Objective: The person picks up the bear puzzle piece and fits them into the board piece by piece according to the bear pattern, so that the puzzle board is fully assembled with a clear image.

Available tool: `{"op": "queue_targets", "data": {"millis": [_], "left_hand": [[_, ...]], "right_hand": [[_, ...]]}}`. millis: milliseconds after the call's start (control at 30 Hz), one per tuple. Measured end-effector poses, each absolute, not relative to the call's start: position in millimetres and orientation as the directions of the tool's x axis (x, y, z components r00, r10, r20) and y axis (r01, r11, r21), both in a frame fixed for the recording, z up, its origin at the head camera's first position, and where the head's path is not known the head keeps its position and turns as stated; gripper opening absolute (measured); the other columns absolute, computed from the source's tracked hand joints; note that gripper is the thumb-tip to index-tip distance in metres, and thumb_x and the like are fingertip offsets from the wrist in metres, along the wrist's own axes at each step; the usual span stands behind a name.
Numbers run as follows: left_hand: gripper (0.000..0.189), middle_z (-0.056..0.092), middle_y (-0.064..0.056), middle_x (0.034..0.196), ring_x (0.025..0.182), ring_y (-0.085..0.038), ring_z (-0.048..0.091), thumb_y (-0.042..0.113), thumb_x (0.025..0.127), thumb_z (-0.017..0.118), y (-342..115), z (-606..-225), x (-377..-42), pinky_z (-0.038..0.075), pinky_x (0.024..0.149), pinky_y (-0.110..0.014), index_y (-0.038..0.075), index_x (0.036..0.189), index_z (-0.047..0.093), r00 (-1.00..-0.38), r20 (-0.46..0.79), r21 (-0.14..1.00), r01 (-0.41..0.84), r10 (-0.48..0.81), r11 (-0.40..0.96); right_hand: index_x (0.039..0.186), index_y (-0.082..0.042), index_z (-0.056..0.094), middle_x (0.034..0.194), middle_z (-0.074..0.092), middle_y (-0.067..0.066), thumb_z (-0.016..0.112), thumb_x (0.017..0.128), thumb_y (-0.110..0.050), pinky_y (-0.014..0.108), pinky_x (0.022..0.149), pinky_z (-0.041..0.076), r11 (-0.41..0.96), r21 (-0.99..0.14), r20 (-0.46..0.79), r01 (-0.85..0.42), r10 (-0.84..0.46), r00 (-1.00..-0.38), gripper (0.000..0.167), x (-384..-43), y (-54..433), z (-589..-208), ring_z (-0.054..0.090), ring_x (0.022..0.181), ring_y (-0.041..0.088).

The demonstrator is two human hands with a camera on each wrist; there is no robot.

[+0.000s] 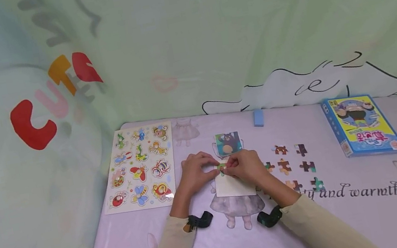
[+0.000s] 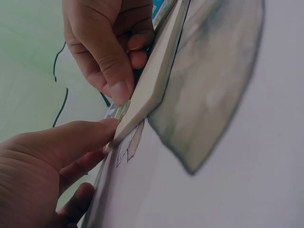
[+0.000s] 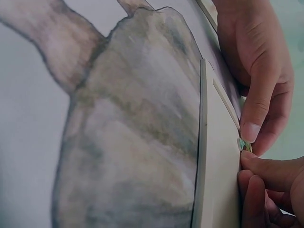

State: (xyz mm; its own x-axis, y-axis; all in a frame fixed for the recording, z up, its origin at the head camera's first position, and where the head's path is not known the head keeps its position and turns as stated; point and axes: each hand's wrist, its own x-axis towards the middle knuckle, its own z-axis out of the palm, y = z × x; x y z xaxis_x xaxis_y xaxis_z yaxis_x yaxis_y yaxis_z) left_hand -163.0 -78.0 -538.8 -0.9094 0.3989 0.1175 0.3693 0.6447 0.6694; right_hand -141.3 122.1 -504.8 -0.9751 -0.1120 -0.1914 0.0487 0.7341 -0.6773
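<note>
A small green-and-brown jigsaw piece [image 1: 222,167] lies between my two hands over the upper part of a pale rectangular puzzle board [image 1: 233,185]. My right hand [image 1: 246,166] pinches it between thumb and curled forefinger. From the other side, my left hand [image 1: 197,172] grips the piece with thumb and fingertips close to the board's left edge. In the left wrist view, the left thumb [image 2: 90,133] reaches the board's corner. Fingertips hide much of the piece. Just beyond the board lies a bear picture card [image 1: 228,143].
Several loose jigsaw pieces [image 1: 285,166] lie in rows to the right, some behind my right forearm. An insect sticker-like board [image 1: 138,168] lies at left. A blue-yellow puzzle box [image 1: 364,125] is at far right, and a small blue block [image 1: 258,118] near the back edge.
</note>
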Motion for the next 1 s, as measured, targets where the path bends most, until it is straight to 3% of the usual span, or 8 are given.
{"op": "queue_targets", "data": {"millis": [433, 667, 1000], "left_hand": [[0.017, 0.070, 0.008, 0.116, 0.105, -0.017, 0.056, 0.033, 0.085, 0.081, -75.2, -540.6, -163.8, 0.031, 0.086, -0.040, 0.027, 0.101, 0.080, -0.920, 0.073, 0.656, 0.334, 0.384, 0.676], [0.018, 0.069, 0.008, 0.116, 0.107, -0.019, 0.055, 0.041, 0.087, 0.080, -72.6, -539.1, -163.2, 0.032, 0.086, -0.041, 0.029, 0.101, 0.080, -0.930, 0.058, 0.645, 0.312, 0.363, 0.698], [0.017, 0.069, 0.007, 0.114, 0.104, -0.019, 0.055, 0.041, 0.087, 0.080, -70.4, -538.1, -161.9, 0.031, 0.085, -0.040, 0.029, 0.099, 0.081, -0.932, 0.071, 0.645, 0.315, 0.355, 0.696]], "right_hand": [[0.087, -0.011, 0.074, 0.073, 0.066, 0.000, 0.080, 0.088, -0.024, 0.025, 0.056, 0.044, 0.706, -0.706, -0.253, 0.056, -0.178, -0.951, 0.014, -144.6, 129.1, -502.0, 0.057, 0.065, 0.014], [0.085, -0.011, 0.075, 0.071, 0.066, 0.000, 0.081, 0.087, -0.023, 0.025, 0.055, 0.043, 0.693, -0.719, -0.230, 0.044, -0.178, -0.957, 0.013, -144.3, 128.7, -504.6, 0.057, 0.064, 0.013], [0.089, -0.011, 0.075, 0.075, 0.066, 0.000, 0.079, 0.089, -0.023, 0.025, 0.056, 0.043, 0.708, -0.706, -0.233, 0.027, -0.196, -0.953, 0.013, -143.2, 131.4, -503.1, 0.056, 0.067, 0.014]]}}
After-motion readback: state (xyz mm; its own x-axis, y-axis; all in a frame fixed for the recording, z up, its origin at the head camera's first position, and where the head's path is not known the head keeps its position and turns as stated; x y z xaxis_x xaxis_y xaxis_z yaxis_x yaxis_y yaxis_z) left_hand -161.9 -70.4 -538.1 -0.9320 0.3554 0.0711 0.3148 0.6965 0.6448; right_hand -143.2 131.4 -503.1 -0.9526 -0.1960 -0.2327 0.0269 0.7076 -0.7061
